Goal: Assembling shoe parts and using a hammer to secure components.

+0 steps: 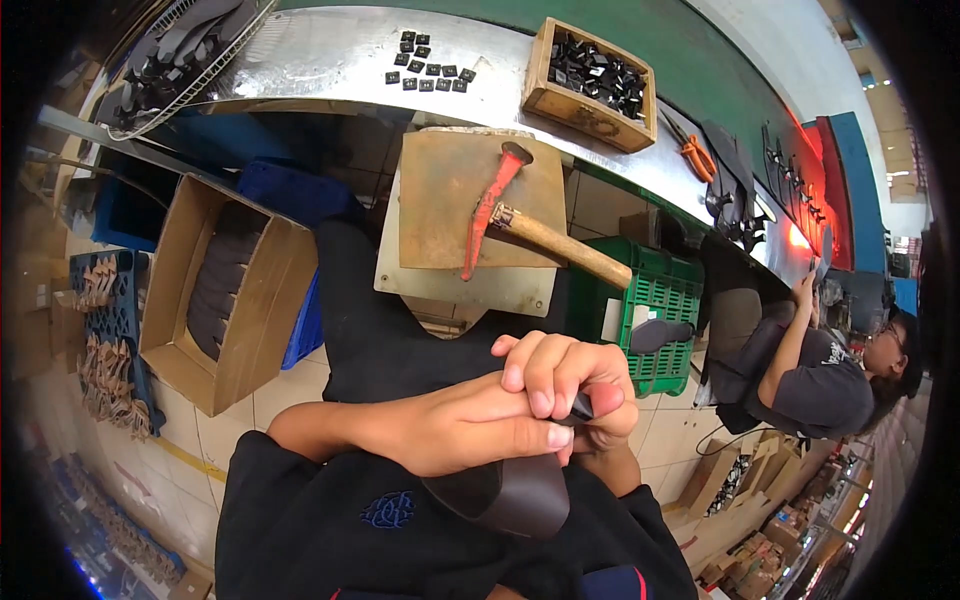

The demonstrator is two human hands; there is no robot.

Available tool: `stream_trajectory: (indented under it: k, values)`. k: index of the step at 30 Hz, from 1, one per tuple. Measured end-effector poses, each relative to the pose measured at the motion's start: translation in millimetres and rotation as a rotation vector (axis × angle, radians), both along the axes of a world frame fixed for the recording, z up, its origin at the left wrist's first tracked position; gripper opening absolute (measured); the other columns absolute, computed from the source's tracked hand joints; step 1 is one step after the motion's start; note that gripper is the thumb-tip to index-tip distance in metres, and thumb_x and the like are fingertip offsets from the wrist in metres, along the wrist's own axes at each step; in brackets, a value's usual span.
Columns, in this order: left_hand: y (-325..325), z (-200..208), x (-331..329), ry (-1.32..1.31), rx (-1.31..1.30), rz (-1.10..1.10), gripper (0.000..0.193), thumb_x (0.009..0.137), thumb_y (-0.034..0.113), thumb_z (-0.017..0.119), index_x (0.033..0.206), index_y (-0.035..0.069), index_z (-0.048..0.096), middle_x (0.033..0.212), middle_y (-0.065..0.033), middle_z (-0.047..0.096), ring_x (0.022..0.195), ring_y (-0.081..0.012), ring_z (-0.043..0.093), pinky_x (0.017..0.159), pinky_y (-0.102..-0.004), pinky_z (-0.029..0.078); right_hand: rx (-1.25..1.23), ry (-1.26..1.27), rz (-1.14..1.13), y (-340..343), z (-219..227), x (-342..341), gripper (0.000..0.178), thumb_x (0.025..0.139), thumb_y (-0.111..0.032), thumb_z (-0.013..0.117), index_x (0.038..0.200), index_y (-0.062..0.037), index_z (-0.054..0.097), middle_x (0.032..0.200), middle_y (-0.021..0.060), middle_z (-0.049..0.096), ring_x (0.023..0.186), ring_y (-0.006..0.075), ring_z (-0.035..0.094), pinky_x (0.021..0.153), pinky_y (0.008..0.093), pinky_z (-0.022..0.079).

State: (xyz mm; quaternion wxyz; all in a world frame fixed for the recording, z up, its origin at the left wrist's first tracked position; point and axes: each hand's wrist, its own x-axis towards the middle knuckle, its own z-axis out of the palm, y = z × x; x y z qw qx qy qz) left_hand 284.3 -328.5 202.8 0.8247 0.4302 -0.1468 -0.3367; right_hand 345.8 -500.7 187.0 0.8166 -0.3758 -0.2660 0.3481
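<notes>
Close to my body, both hands are closed together around a dark brown shoe sole [515, 500]. Its wide, rounded end sticks out below my fingers. My left hand [450, 425] comes from the left, with its thumb pressed along the sole. Over it curl the fingers of my right hand [580, 375], at a small black part [580, 408] partly hidden between them. Beyond my hands, a hammer [550, 243] with a red head and wooden handle lies on a brown pad [430, 210] atop a pale work stand [470, 288].
Small black square pieces [433, 70] lie on the metal bench [320, 50], beside a wooden box [590, 120] of black parts. Orange-handled pliers [697, 158] lie farther right. A cardboard box [265, 290] stands left, a green crate [665, 365] right. A co-worker [820, 375] sits at the right.
</notes>
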Motion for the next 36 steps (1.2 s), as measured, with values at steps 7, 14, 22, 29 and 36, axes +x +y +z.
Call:
stream_trajectory:
  k: [7, 14, 22, 29, 36]
  values:
    - [-9.4, -10.8, -4.1, 0.211, -0.072, 0.044, 0.035, 0.108, 0.027, 0.047, 0.108, -0.002, 0.065, 0.109, -0.0102, 0.064, 0.11, -0.0183, 0.058, 0.1, -0.0317, 0.044, -0.167, 0.105, -0.083, -4.1, -2.0, -8.3, 0.058, 0.096, -0.064, 0.052, 0.092, -0.0061, 0.06, 0.094, 0.0084, 0.06, 0.105, 0.0294, 0.059, 0.099, 0.0455, 0.045]
    - [-11.1, 0.6, -1.2, 0.205, 0.083, 0.007, 0.037, 0.108, 0.03, 0.046, 0.11, -0.002, 0.065, 0.112, -0.009, 0.062, 0.114, -0.0175, 0.056, 0.101, -0.0305, 0.042, -0.055, 0.105, -0.071, -6.4, -5.8, -5.0, 0.052, 0.102, -0.056, 0.048, 0.088, -0.008, 0.062, 0.087, 0.0067, 0.062, 0.101, 0.0292, 0.06, 0.102, 0.0476, 0.04]
    - [-9.1, 12.9, 9.9, 0.263, 0.072, -0.081, 0.037, 0.108, 0.031, 0.048, 0.11, -0.001, 0.065, 0.11, -0.0087, 0.063, 0.113, -0.017, 0.056, 0.101, -0.0307, 0.042, 0.037, 0.155, -0.061, -10.4, -6.8, -1.3, 0.049, 0.103, -0.051, 0.049, 0.084, -0.0076, 0.062, 0.083, 0.0073, 0.064, 0.099, 0.0293, 0.06, 0.105, 0.0494, 0.038]
    - [-24.6, 5.3, 10.4, 0.429, 0.046, 0.015, 0.032, 0.107, 0.026, 0.048, 0.108, -0.002, 0.064, 0.106, -0.0084, 0.063, 0.108, -0.0158, 0.058, 0.099, -0.0297, 0.043, 0.01, 0.242, -0.058, -18.1, -15.4, -2.0, 0.061, 0.099, -0.063, 0.044, 0.092, -0.0047, 0.06, 0.09, 0.0088, 0.061, 0.103, 0.0293, 0.06, 0.102, 0.0471, 0.043]
    - [-31.2, 1.0, 9.7, 0.42, 0.065, 0.025, 0.033, 0.108, 0.025, 0.047, 0.107, -0.003, 0.064, 0.107, -0.0092, 0.064, 0.107, -0.0167, 0.059, 0.098, -0.0308, 0.045, 0.033, 0.244, -0.108, -22.2, -23.7, -7.5, 0.058, 0.102, -0.059, 0.042, 0.092, -0.0048, 0.059, 0.091, 0.0082, 0.061, 0.103, 0.0287, 0.059, 0.1, 0.0453, 0.042]
